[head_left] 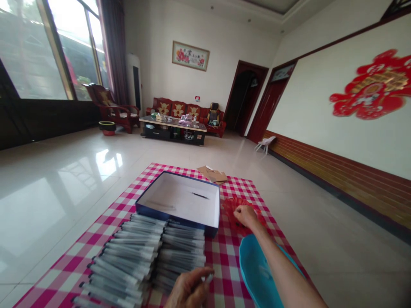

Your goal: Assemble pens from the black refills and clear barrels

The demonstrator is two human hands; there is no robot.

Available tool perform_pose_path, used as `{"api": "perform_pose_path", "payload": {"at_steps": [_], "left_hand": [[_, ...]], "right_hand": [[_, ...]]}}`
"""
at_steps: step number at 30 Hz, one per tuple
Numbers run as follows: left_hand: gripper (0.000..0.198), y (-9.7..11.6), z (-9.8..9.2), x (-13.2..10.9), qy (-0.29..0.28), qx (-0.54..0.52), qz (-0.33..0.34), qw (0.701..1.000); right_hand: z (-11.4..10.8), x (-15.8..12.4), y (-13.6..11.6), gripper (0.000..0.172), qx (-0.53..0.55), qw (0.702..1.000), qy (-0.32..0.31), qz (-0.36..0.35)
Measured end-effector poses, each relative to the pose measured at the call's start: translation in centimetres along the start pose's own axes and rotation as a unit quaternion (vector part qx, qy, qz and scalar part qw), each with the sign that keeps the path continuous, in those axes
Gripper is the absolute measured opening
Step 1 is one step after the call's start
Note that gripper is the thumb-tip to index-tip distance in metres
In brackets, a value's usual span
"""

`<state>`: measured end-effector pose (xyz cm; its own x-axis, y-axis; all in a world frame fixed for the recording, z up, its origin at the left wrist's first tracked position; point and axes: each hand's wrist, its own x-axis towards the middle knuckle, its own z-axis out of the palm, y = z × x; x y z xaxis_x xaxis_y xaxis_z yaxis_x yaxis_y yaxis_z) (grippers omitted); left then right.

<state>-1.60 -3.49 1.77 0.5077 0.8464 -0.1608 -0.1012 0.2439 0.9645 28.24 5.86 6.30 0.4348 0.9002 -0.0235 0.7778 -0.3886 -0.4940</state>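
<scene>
My left hand (190, 288) is at the bottom of the view, fingers curled around a pen (209, 278) whose pale, translucent end pokes out by the fingertips. Just left of it lie two rows of clear pens with dark ends (125, 252), side by side on the checkered cloth. My right hand (245, 215) reaches forward, fingers pinched together over a red, crinkled heap (233, 205). What those fingers hold, if anything, is hidden. Beneath my right forearm stands a turquoise basin (248, 265) with small pale things inside.
Beyond the pens sits an open, shallow blue box (180, 220) with a white inside and one dark pen (201, 196) in it. Flat brown cardboard (213, 174) lies at the far edge of the pink checkered tablecloth (128, 192). A coffee table (173, 124) and red wooden sofa stand farther off.
</scene>
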Motion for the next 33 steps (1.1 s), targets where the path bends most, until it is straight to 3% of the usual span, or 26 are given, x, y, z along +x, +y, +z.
{"api": "perform_pose_path", "payload": {"at_steps": [3, 7, 13, 17, 23, 33], "left_hand": [[0.052, -0.1, -0.1, 0.3, -0.009, 0.004, 0.02, 1.0], [0.056, 0.7, -0.2, 0.1, -0.076, 0.017, 0.036, 0.996], [0.053, 3.2, 0.1, -1.1, -0.069, 0.012, 0.082, 0.994], [0.046, 3.8, 0.5, -2.2, -0.078, 0.025, 0.098, 0.992], [0.041, 4.3, 0.7, -3.7, -0.105, 0.035, 0.138, 0.984], [0.033, 4.4, 0.5, -4.6, -0.1, 0.094, 0.153, 0.979]], "right_hand": [[-1.4, -1.9, -1.0, 0.02, 0.101, 0.994, 0.037, -0.024], [-2.2, -7.3, -2.9, 0.03, 0.231, 0.97, 0.038, -0.071], [-0.7, -16.3, -5.3, 0.032, 0.424, 0.901, -0.004, -0.09], [0.5, -20.2, -6.3, 0.03, 0.437, 0.896, -0.028, -0.077], [1.3, -22.8, -7.2, 0.028, 0.448, 0.888, -0.057, -0.089], [1.8, -23.4, -6.5, 0.028, 0.403, 0.908, -0.059, -0.104]]}}
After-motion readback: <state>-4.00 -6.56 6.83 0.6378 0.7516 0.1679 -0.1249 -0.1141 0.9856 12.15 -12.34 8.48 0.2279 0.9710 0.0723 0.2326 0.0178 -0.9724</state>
